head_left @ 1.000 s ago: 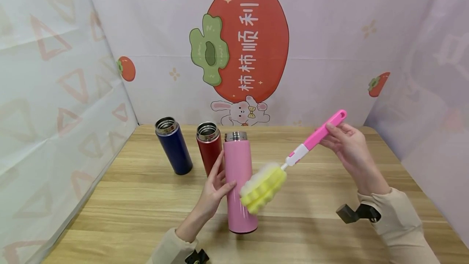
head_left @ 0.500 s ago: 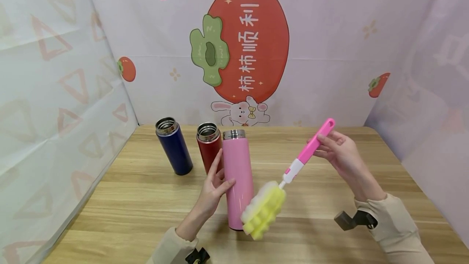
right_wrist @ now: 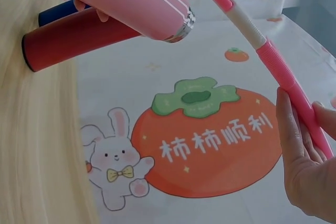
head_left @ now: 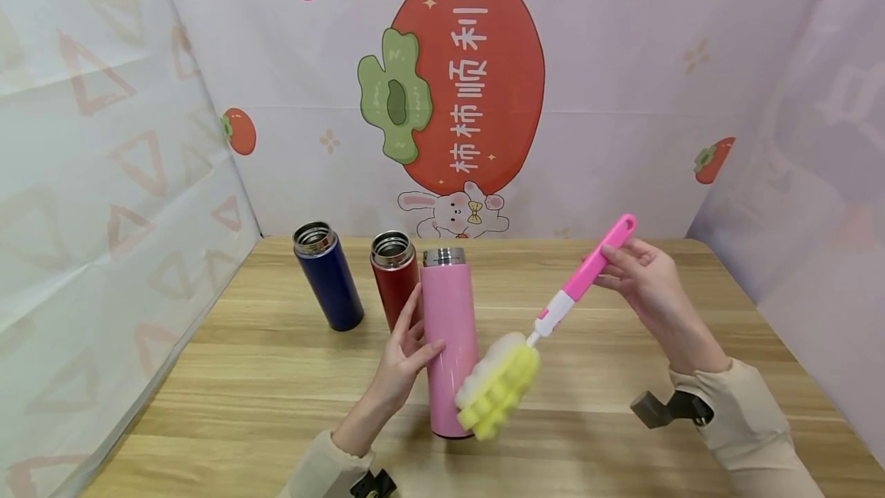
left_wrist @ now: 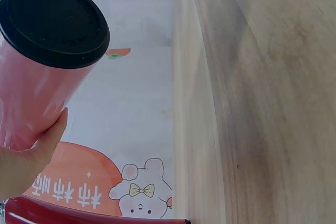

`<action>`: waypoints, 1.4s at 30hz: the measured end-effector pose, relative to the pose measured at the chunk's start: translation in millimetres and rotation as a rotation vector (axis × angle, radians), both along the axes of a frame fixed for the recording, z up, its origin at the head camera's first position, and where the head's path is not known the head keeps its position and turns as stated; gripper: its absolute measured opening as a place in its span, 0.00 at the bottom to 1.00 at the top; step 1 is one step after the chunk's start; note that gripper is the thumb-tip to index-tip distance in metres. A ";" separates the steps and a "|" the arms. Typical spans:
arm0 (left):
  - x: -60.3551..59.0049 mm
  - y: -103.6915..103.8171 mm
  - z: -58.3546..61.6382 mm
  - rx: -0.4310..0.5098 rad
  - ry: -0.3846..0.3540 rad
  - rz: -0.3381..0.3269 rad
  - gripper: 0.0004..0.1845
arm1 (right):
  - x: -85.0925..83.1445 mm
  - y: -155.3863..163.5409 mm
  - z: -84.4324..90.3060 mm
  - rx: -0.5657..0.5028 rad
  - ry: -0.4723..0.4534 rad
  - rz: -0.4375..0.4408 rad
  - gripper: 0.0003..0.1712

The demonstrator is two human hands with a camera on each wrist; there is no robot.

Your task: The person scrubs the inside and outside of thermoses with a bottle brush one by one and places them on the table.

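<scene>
My left hand point(head_left: 399, 363) grips a pink thermos bottle point(head_left: 448, 329) round its side, holding it up off the table, as its black base point(left_wrist: 55, 22) in the left wrist view shows. The bottle has a bare steel neck and tilts slightly. My right hand point(head_left: 646, 283) pinches the pink handle point(head_left: 594, 260) of a bottle brush. The brush's yellow and white sponge head point(head_left: 501, 386) points down and to the left, against or just in front of the lower part of the pink bottle; whether they touch is hard to tell.
Behind the pink bottle stands a red bottle point(head_left: 396, 275), partly hidden, with its mouth uncovered. Farther left is an uncovered blue bottle point(head_left: 328, 279). All this is on a wooden table point(head_left: 242, 406), with a printed cloth point(head_left: 608, 121) hanging behind it.
The brush head swung down along the pink bottle, then came slightly back up. My right hand moved a little left with it. The pink bottle shifted only slightly in my left hand.
</scene>
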State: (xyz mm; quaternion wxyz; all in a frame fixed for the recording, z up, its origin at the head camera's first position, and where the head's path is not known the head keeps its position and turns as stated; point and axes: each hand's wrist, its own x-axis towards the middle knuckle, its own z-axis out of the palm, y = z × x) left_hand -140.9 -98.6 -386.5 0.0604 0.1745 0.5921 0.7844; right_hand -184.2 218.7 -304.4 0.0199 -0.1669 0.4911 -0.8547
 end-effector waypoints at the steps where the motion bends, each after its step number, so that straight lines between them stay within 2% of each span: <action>1: 0.2 0.1 -0.4 -0.003 -0.002 0.002 0.42 | -0.6 1.0 1.7 -0.010 -0.004 -0.014 0.10; 8: 3.2 0.8 -1.5 -0.027 -0.021 -0.013 0.42 | -5.7 7.3 14.1 -0.115 -0.049 -0.079 0.07; 16: 5.8 1.2 -2.0 -0.033 -0.055 -0.053 0.42 | -9.1 11.3 28.0 -0.161 -0.079 -0.182 0.08; 22: 5.2 1.8 -3.1 0.005 -0.060 -0.120 0.41 | -10.9 12.3 31.9 -0.230 -0.090 -0.242 0.10; 32: 4.9 1.9 -3.9 0.084 -0.052 -0.202 0.40 | -11.7 12.9 33.9 -0.256 -0.069 -0.304 0.12; 36: 5.6 3.2 -3.0 0.089 -0.077 -0.195 0.41 | -11.4 13.2 35.3 -0.276 -0.069 -0.317 0.11; 42: 6.5 5.4 -3.2 0.035 -0.105 -0.149 0.43 | -11.0 14.3 35.4 -0.310 -0.072 -0.328 0.10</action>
